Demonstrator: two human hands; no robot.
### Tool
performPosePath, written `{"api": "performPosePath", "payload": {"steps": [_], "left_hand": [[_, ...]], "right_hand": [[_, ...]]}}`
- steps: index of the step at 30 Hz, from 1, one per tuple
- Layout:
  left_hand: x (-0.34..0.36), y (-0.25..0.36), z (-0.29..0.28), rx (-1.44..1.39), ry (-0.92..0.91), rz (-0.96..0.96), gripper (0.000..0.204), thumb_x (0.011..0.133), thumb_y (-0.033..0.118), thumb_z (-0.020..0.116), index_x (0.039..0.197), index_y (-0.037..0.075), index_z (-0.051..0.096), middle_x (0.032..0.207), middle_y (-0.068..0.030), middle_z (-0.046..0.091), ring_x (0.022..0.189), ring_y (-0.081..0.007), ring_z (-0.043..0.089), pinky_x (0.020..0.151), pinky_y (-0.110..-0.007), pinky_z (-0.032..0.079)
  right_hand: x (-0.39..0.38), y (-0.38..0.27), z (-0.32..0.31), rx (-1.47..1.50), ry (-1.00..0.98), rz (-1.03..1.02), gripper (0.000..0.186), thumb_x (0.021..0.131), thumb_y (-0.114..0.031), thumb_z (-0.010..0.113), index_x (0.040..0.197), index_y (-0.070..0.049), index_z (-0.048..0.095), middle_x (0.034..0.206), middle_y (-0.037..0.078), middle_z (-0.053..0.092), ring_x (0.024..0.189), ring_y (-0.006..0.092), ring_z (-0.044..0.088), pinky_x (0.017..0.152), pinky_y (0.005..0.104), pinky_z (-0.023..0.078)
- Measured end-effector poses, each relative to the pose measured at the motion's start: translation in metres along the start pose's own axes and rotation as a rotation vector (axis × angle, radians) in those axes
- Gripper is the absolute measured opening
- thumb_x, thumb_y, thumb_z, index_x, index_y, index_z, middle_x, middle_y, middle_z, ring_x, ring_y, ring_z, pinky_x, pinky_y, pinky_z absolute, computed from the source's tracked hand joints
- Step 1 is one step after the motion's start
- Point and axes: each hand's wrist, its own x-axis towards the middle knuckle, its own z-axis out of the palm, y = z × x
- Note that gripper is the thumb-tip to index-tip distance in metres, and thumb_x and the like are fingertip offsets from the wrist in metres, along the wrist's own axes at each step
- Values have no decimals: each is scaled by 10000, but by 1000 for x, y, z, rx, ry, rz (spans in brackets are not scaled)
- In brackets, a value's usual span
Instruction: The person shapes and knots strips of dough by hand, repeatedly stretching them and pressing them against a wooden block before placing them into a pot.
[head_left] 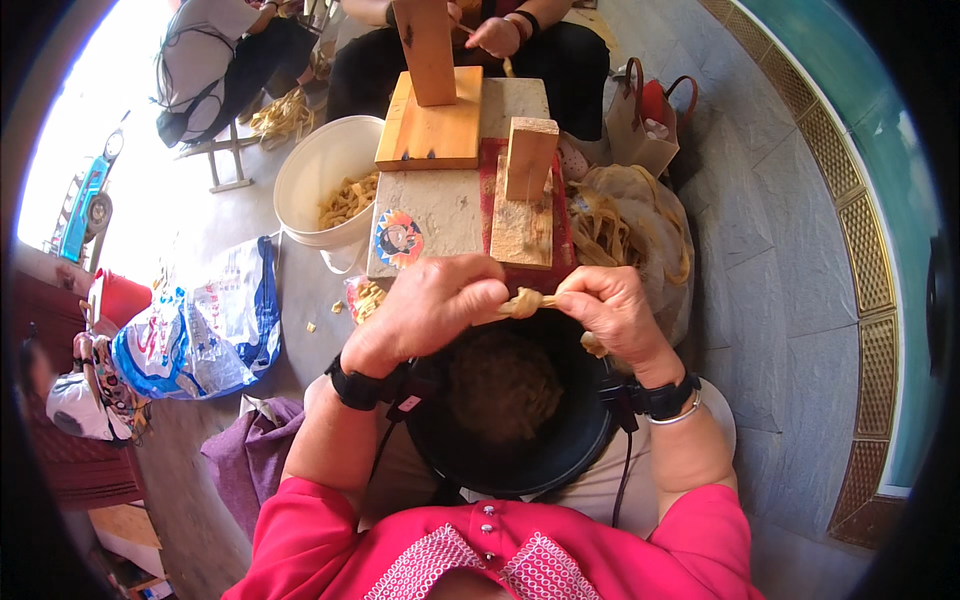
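A pale yellow knotted strip [523, 302] stretches between my hands, above a dark basin [460, 445] on my lap. My left hand [448, 305] is closed on the strip's left end. My right hand [610, 315] pinches it just right of the knot, and a short piece dangles below those fingers. The inside of the basin is shadowed, with some brownish contents. Just beyond my hands, a wooden block stand [520, 230] sits on a red mat beside a stone slab [420, 200].
Another person's hand [497, 36] works behind a larger wooden stand [427, 140]. A white bucket [300, 180] of pieces stands left. A bag of strips [650, 250] and a tote [640, 140] lie right. Plastic sacks [200, 340], purple cloth [245, 460] and a seated person [200, 70] are at left.
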Motion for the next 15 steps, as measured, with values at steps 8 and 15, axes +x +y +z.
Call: {"api": "performPosePath", "payload": {"steps": [8,15], "left_hand": [[5,6,3,87,-309,-87,168,888,183,555,893,17,579,762,-188,602,698,-354,596,627,-398,459],[44,-19,5,355,319,25,164,872,206,583,898,44,596,725,-186,613,716,-362,611,629,-405,461]], "right_hand": [[5,-12,2,-304,-83,-79,108,825,-69,636,754,12,632,585,32,536,559,59,459,509,242,385],[53,6,-11,-422,239,-238,142,862,-119,596,781,-4,580,609,161,518,522,257,506,526,333,421]]}}
